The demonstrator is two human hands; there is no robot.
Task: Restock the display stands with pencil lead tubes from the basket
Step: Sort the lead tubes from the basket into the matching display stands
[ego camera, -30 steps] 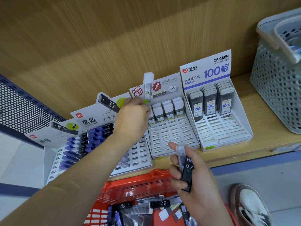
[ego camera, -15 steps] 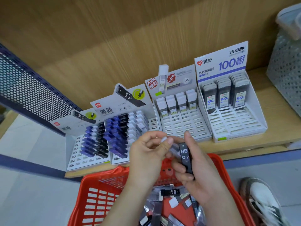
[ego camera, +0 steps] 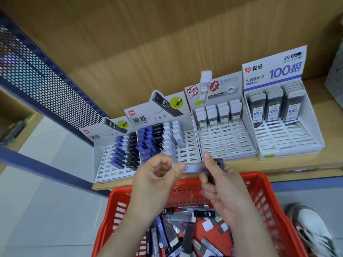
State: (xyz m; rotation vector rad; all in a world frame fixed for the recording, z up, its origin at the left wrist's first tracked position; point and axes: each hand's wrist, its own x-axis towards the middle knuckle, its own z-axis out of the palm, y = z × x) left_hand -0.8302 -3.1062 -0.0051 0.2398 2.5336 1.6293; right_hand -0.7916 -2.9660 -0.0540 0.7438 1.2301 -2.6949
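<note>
- While the left hand (ego camera: 156,175) and right hand (ego camera: 222,188) share one pale tube (ego camera: 194,167) just above the far rim of the red basket (ego camera: 259,184), the handover is the weak point. The left grip is a thumb-and-forefinger pinch on one end only.
- Right grip: fingers curled round a black tube (ego camera: 217,168) held upright, with the thumb raised near the pale tube's other end. Whether that thumb actually clamps the pale tube cannot be told, as the frame is blurred there.
- Risk one: if the right hand lets go before the left pinch is firm, the pale tube pivots and drops. Into the basket, it is lost among the loose tubes (ego camera: 185,236). Beyond the far rim, it strikes the shelf (ego camera: 306,166). Left of the basket, it reaches the floor (ego camera: 46,201).
- Risk two: the right hand does two jobs at once, so easing the thumb may also slacken its hold on the black tube.
- Risk three: the stand (ego camera: 193,145) directly beyond the basket carries blue, black and pale columns touching side by side. An unchecked label could put the tube in the wrong column.
- Risk four: the stand looks like light card, so a heavy push into a slot may topple neighbouring tubes or slide it away from the basket.
</note>
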